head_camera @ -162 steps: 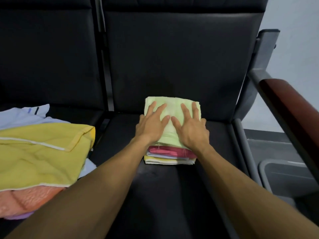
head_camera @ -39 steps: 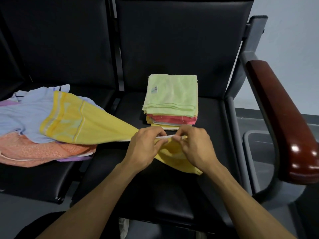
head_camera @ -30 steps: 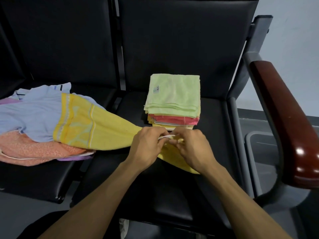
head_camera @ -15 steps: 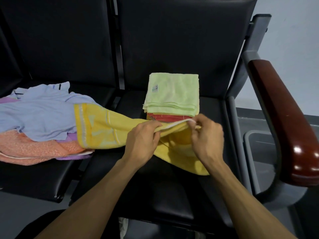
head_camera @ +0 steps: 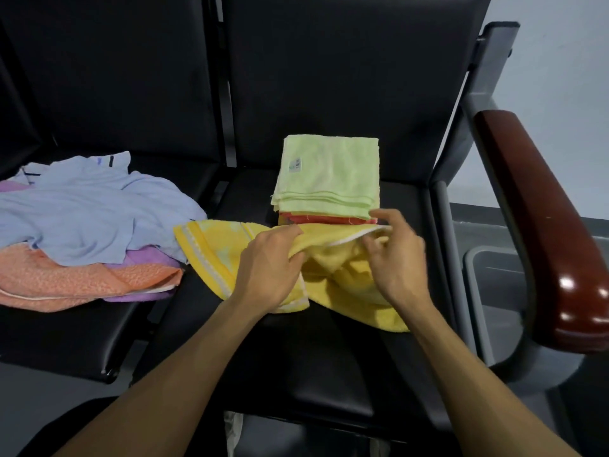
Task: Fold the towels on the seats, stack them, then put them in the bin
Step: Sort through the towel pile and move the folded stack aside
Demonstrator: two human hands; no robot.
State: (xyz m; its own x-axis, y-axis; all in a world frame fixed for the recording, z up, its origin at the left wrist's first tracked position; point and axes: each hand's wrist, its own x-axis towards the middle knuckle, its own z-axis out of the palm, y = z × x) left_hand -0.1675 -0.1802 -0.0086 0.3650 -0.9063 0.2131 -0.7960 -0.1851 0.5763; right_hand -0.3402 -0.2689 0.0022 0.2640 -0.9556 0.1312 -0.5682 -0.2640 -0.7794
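Both hands on the yellow towel [head_camera: 333, 272], bunched on the front half of the right seat [head_camera: 329, 367]. Left hand [head_camera: 268, 268] closed around a fold of the yellow cloth near its middle. Right hand [head_camera: 393, 258] with thumb and fingers pinching the white-edged hem at the upper right part of the same towel, other fingers loosely bent. Left end of the yellow towel, with pale stripes, reaching over the gap toward the left seat [head_camera: 66, 338].

Directly behind the hands, a stack of folded towels [head_camera: 329, 179] at the back of the right seat: light green on top with a small label, red and yellow layers below. Raised hem of the yellow towel hiding the lower front of this stack.

On the left seat, a loose pile of unfolded towels [head_camera: 82, 232]: light blue on top, purple and orange under it, just beside the yellow towel's striped end.

To the right, a dark red armrest [head_camera: 543, 225] on a grey frame, partly covering the grey bin [head_camera: 494, 278] on the floor beyond it.
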